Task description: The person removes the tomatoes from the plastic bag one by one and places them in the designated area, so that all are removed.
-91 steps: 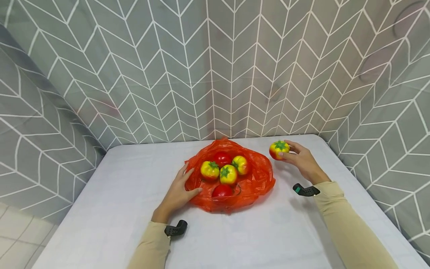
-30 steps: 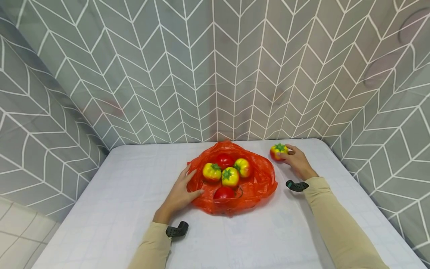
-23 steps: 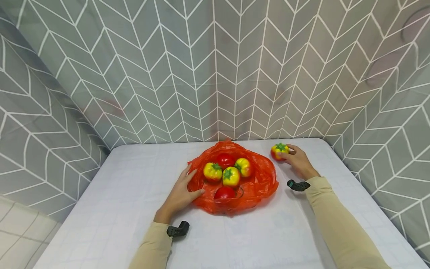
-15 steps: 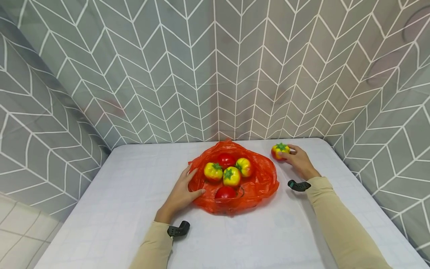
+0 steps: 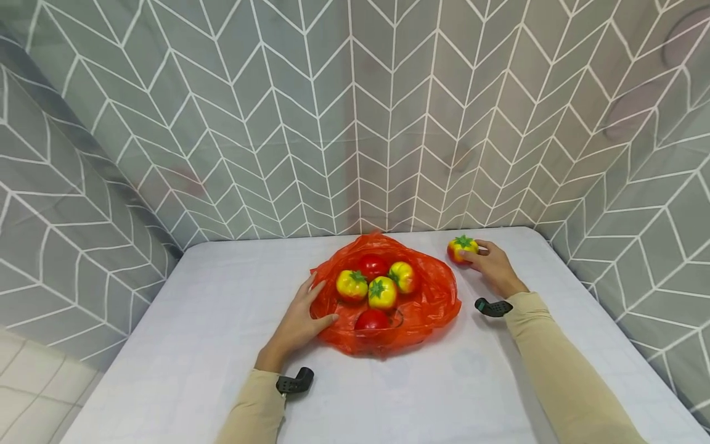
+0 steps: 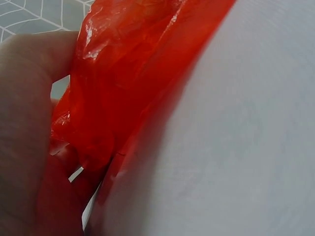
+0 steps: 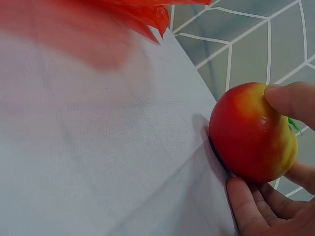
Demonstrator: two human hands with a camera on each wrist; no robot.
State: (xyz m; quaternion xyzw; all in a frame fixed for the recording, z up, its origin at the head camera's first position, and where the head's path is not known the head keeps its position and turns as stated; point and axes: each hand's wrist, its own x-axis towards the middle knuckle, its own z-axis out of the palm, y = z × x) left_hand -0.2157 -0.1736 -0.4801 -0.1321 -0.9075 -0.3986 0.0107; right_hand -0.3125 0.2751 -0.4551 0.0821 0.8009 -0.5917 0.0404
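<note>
A red plastic bag [image 5: 424, 296] lies spread on the table with its mouth up. In it sit three ribbed yellow-and-red tomatoes [image 5: 383, 293] with green tops and two smooth red round fruits [image 5: 373, 265]. My left hand [image 5: 296, 317] rests against the bag's left side, fingers spread and fingertips at the rim. Red film covers part of those fingers in the left wrist view. To the right of the bag, my right hand [image 5: 493, 265] grips another yellow-and-red tomato [image 5: 462, 250] between thumb and fingers. It sits at the table surface, green top up in the head view.
A white cloth [image 5: 222, 283] covers the table. Behind and on both sides hangs a grey curtain [image 5: 310, 123] with white zigzag lines. Pale floor tiles [image 5: 39, 382] show at the lower left. Each wrist carries a black strap device [image 5: 295, 380].
My right hand has lowered the tomato slightly toward the table since three seconds ago. In the last second both hands, the bag and its contents have stayed nearly still; the head view shifted slightly.
</note>
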